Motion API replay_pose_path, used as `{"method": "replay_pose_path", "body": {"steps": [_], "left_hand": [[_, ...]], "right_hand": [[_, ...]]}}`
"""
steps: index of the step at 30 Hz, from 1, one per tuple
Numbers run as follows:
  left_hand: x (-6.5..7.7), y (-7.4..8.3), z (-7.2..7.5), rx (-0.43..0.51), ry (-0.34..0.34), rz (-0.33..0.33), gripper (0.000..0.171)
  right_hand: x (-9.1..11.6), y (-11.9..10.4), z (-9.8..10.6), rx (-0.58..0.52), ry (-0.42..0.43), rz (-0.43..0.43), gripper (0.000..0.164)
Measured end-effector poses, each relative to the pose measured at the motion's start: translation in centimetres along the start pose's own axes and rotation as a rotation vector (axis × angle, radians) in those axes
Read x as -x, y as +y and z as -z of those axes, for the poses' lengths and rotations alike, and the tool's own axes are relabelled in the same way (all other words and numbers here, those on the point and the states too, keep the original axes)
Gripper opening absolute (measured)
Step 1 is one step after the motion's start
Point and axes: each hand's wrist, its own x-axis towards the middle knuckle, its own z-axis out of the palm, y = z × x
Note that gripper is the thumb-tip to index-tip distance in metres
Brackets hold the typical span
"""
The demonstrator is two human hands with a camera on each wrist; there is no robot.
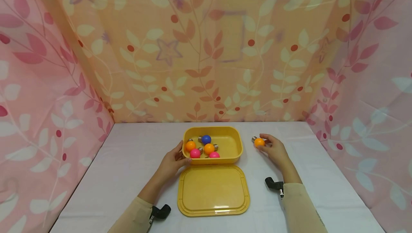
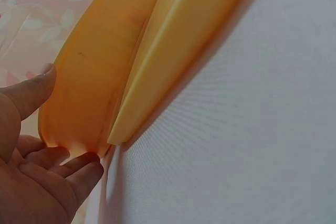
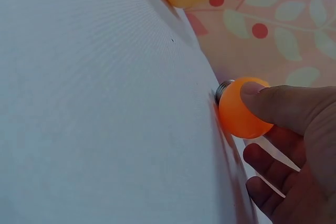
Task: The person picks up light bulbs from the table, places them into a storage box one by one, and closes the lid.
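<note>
My right hand pinches an orange light bulb by its round glass, right of the yellow box. In the right wrist view the thumb lies over the orange bulb, and its metal screw base points away from the palm. At the box's left end, my left hand grips the wall, thumb at the front and fingers round the side. Inside the box lie a blue bulb, orange bulbs and pink bulbs, mostly toward the left.
A yellow lid lies flat on the white tablecloth, just in front of the box. Patterned curtains enclose the table at the back and both sides. A black wrist camera is strapped near each sleeve.
</note>
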Motion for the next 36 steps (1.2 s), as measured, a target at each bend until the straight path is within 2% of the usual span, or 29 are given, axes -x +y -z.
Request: {"method": "replay_pose_path", "body": {"steps": [6,15,24,30,36], "left_hand": [[0.0,0.0,-0.1,0.002,0.005,0.007,0.098],[-0.1,-0.1,-0.1,0.0,0.005,0.007,0.099],[0.0,-0.2,0.0,-0.01,0.009,0.014,0.1],[0.2,-0.2,0.0,-0.014,0.013,0.022,0.099],[0.1,0.2,0.0,-0.005,0.004,0.01,0.097]], "right_hand": [[-0.1,0.4,-0.1,0.014,0.006,0.009,0.049],[0.1,0.0,-0.1,0.038,0.019,0.036,0.047],[0.3,-0.5,-0.1,0.037,0.032,0.022,0.048],[0.4,-1.1,-0.1,0.01,0.044,0.068,0.045],[0.1,-2.2,0.3,0.044,0.072,0.131,0.044]]}}
